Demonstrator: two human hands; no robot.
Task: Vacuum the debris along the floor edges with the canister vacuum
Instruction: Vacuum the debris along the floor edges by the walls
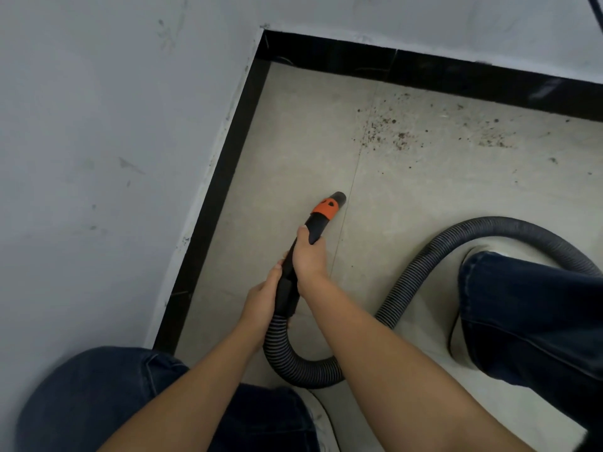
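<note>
A black vacuum nozzle point(326, 212) with an orange collar points at the pale tiled floor near a room corner. My right hand point(309, 256) grips the nozzle tube just behind the collar. My left hand point(263, 296) holds the tube lower down, where it joins the ribbed grey hose point(421, 275). The hose loops under my arms and curves off to the right. Dark debris point(391, 128) is scattered on the tiles ahead of the nozzle, close to the far black skirting point(424, 70). The canister itself is out of view.
A grey wall point(98, 158) with black skirting point(222, 190) runs along the left and meets the far wall at the corner. My legs in dark jeans stand at the bottom left point(98, 402) and at the right point(538, 321) beside the hose.
</note>
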